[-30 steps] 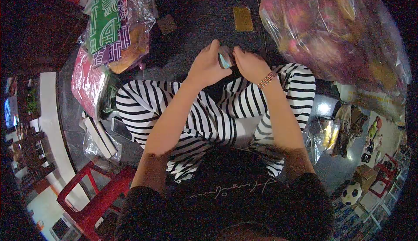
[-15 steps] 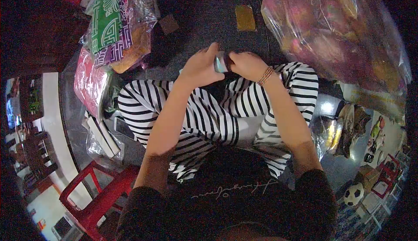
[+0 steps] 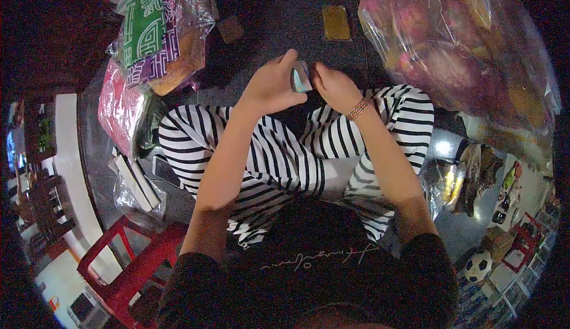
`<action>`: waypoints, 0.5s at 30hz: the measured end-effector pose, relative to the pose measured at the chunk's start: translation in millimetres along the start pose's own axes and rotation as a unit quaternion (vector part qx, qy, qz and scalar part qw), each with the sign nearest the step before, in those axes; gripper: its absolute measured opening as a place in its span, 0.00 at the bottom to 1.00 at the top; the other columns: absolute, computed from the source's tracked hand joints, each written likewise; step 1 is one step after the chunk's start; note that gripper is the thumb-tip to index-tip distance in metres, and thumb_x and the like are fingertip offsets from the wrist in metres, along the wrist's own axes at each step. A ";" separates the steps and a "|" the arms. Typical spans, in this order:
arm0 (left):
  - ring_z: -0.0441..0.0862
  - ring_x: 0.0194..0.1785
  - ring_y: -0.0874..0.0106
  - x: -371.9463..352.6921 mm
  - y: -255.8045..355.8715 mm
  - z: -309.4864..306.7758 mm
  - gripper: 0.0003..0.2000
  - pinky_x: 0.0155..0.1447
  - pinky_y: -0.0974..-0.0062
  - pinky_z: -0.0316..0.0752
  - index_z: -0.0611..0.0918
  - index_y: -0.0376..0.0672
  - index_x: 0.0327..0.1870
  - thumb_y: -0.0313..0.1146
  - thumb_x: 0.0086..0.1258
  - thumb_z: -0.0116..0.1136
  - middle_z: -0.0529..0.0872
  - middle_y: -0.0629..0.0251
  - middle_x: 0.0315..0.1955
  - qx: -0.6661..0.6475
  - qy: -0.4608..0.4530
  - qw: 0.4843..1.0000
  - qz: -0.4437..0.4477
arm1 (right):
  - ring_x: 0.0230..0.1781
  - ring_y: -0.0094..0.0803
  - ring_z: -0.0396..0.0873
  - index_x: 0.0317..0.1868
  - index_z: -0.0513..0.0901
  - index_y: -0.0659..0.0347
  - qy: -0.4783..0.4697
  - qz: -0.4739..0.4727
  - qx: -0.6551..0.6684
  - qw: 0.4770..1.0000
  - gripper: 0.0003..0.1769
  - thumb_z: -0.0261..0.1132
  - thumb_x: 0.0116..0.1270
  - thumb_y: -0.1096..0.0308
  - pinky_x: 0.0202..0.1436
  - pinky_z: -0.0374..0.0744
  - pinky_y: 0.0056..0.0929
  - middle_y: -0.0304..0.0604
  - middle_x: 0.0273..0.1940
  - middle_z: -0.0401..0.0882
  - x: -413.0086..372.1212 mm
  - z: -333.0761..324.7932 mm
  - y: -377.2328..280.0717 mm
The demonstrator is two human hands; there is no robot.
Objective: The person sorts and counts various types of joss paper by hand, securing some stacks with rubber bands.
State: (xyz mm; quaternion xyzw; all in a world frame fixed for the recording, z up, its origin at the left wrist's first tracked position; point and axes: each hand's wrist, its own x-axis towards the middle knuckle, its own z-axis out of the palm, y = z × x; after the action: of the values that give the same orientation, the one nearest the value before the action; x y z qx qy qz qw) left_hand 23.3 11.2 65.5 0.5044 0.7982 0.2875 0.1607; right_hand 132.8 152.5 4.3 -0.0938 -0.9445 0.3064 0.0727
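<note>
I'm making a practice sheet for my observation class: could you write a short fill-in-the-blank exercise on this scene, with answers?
Of the left hand and the right hand, the one holding the pale item is the ____.
The bracelet is on the ____ wrist.
The black-and-white pattern on the trousers is made of ____.
The ball at the lower right is black and ____.

Missing words: left; right; stripes; white.

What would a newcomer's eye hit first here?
Probably the black-and-white striped trousers across the middle, with the left hand near centre holding a small pale-blue item. Next, the big see-through bag with pinkish contents at upper right, and the green-and-purple patterned packet at upper left.
</note>
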 end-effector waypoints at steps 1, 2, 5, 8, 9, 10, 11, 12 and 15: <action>0.74 0.42 0.49 1.3 0.8 -0.6 0.31 0.45 0.61 0.70 0.66 0.36 0.47 0.36 0.38 0.62 0.77 0.45 0.35 -0.002 0.000 1.000 -0.001 | 0.29 0.50 0.77 0.45 0.68 0.63 -0.002 0.013 -0.026 1.000 0.15 0.49 0.63 0.62 0.32 0.75 0.45 0.56 0.27 0.77 -0.2 -0.8 -1.9; 0.75 0.43 0.49 3.0 1.7 -1.4 0.35 0.46 0.63 0.71 0.65 0.33 0.50 0.37 0.36 0.64 0.78 0.45 0.37 0.008 -0.023 1.000 -0.014 | 0.29 0.50 0.77 0.45 0.68 0.63 -0.004 0.026 -0.052 0.998 0.15 0.48 0.64 0.63 0.32 0.75 0.45 0.55 0.27 0.77 -0.3 -2.2 -3.3; 0.76 0.44 0.50 2.8 1.0 1.9 0.39 0.46 0.64 0.72 0.64 0.32 0.52 0.37 0.35 0.66 0.78 0.45 0.37 0.013 -0.030 0.999 -0.024 | 0.28 0.49 0.78 0.45 0.68 0.62 -0.010 0.022 -0.081 0.996 0.14 0.49 0.63 0.63 0.31 0.76 0.46 0.55 0.27 0.77 1.7 -8.1 -5.8; 0.76 0.43 0.50 1.8 2.2 1.0 0.37 0.45 0.63 0.72 0.65 0.33 0.51 0.37 0.35 0.66 0.78 0.45 0.36 0.009 -0.014 1.000 -0.023 | 0.29 0.48 0.78 0.44 0.68 0.62 -0.008 0.000 -0.097 0.995 0.13 0.49 0.62 0.65 0.31 0.76 0.45 0.55 0.27 0.77 2.6 -11.3 -7.9; 0.76 0.44 0.50 1.3 2.6 0.6 0.37 0.45 0.63 0.72 0.65 0.34 0.51 0.37 0.35 0.65 0.78 0.45 0.36 0.007 -0.016 0.999 -0.027 | 0.29 0.48 0.78 0.44 0.68 0.62 -0.009 0.000 -0.097 0.995 0.13 0.49 0.62 0.65 0.31 0.76 0.45 0.55 0.27 0.77 3.1 -11.8 -8.9; 0.76 0.44 0.50 1.0 2.1 1.0 0.37 0.45 0.63 0.72 0.65 0.34 0.51 0.37 0.35 0.65 0.78 0.45 0.36 0.007 -0.016 0.999 -0.029 | 0.29 0.48 0.78 0.44 0.68 0.63 -0.022 0.002 -0.108 0.994 0.13 0.50 0.61 0.66 0.32 0.76 0.45 0.55 0.27 0.77 3.6 -12.0 -10.1; 0.76 0.44 0.50 1.1 1.5 1.7 0.37 0.46 0.62 0.72 0.65 0.34 0.51 0.38 0.35 0.65 0.78 0.45 0.37 0.016 -0.025 0.998 -0.048 | 0.30 0.48 0.78 0.44 0.68 0.64 -0.036 0.005 -0.120 0.992 0.13 0.50 0.60 0.66 0.32 0.76 0.44 0.55 0.27 0.78 3.7 -12.2 -10.9; 0.76 0.44 0.50 1.2 1.6 2.4 0.37 0.46 0.62 0.72 0.65 0.34 0.51 0.38 0.36 0.65 0.78 0.45 0.37 0.025 -0.035 0.997 -0.067 | 0.30 0.48 0.78 0.44 0.68 0.64 -0.038 0.004 -0.119 0.992 0.13 0.50 0.60 0.66 0.32 0.76 0.44 0.55 0.27 0.78 3.3 -12.6 -11.3; 0.75 0.45 0.51 1.1 6.1 3.2 0.34 0.49 0.62 0.71 0.66 0.37 0.50 0.39 0.37 0.61 0.78 0.48 0.39 0.042 -0.042 0.994 -0.088 | 0.32 0.50 0.78 0.43 0.68 0.65 -0.054 0.010 -0.119 0.991 0.14 0.50 0.60 0.66 0.36 0.76 0.45 0.57 0.29 0.77 2.0 -13.9 -11.6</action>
State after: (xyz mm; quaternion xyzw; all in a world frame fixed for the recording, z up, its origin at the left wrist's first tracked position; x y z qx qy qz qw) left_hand 28.9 15.1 66.8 0.4501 0.8434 0.2173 0.1971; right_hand 132.0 151.6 22.4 -0.0943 -0.9758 0.1972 0.0072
